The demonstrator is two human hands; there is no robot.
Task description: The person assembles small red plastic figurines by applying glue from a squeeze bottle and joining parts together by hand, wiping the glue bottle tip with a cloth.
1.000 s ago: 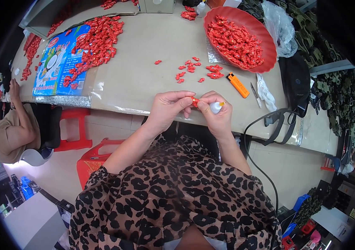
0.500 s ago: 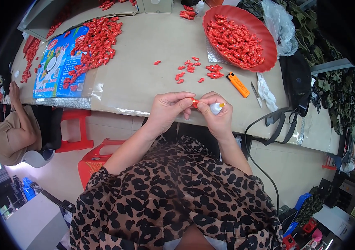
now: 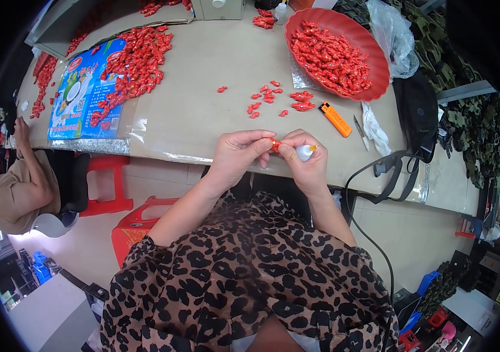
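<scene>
Between my fingertips, over the table's near edge, is a small red gourd-shaped piece (image 3: pixel 274 144). My left hand (image 3: pixel 240 154) pinches it from one side with thumb and forefinger. The thumb and forefinger of my right hand (image 3: pixel 304 161) press on its other side. That same right hand also keeps a small white squeeze bottle (image 3: pixel 304 153) with a yellow tip in its curled fingers. Just beyond my hands lie several loose red pieces (image 3: pixel 268 95) and a little row of joined ones (image 3: pixel 302 101).
A red scalloped bowl (image 3: pixel 383 76) heaped with red pieces stands at the far right. Nearer are an orange utility knife (image 3: pixel 336 119), a thin blade (image 3: pixel 360 132), a crumpled tissue (image 3: pixel 375 129) and a black bag (image 3: pixel 417 111). Another pile (image 3: pixel 138 61) covers a blue printed sheet (image 3: pixel 65 120). A person (image 3: pixel 24 182) sits left.
Both hands stay in nearly the same place, still pinching the red piece with the white bottle in the right. The view has shifted very slightly.
</scene>
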